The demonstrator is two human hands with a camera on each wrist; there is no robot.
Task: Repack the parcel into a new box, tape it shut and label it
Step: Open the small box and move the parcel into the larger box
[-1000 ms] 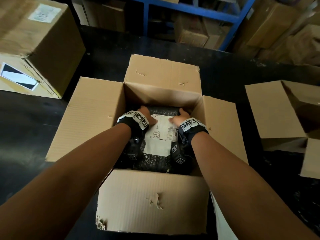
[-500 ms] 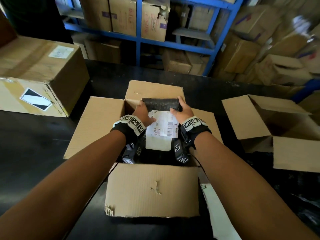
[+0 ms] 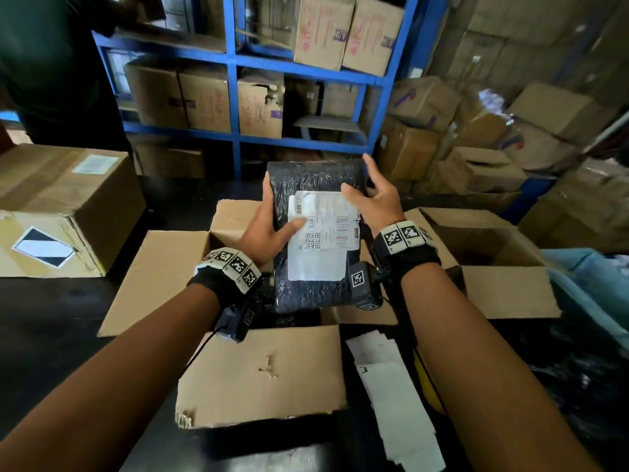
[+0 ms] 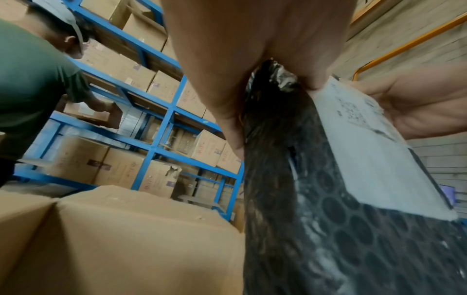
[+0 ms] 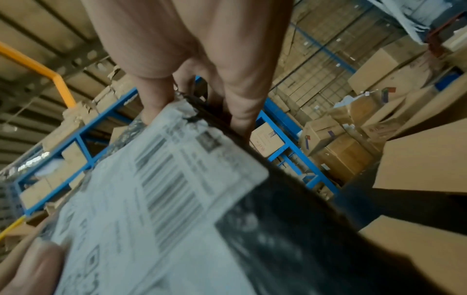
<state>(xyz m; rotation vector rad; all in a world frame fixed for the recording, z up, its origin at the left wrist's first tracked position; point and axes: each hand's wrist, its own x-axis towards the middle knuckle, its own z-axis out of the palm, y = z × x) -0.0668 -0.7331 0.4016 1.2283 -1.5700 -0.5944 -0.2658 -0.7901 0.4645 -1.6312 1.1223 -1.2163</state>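
A black bubble-wrap parcel (image 3: 315,177) with a white shipping label (image 3: 323,233) is held upright above an open cardboard box (image 3: 258,373) whose flaps are spread. My left hand (image 3: 265,229) grips its left edge, thumb on the label. My right hand (image 3: 371,195) grips the right edge, thumb on the front and fingers behind. In the left wrist view the parcel (image 4: 316,239) runs up between my fingers. In the right wrist view the label (image 5: 151,199) fills the middle. A second open box (image 3: 493,291) stands to the right.
A large closed box (image 3: 61,199) sits at the table's left. White paper strips (image 3: 391,386) lie near the front right. Blue shelving (image 3: 235,97) with cartons stands behind, and a person in a green shirt (image 3: 51,63) reaches into it. Cartons are piled at the right.
Both hands have lifted the parcel up out of the open box, from lying inside it to held upright above it. The head view has tilted up.
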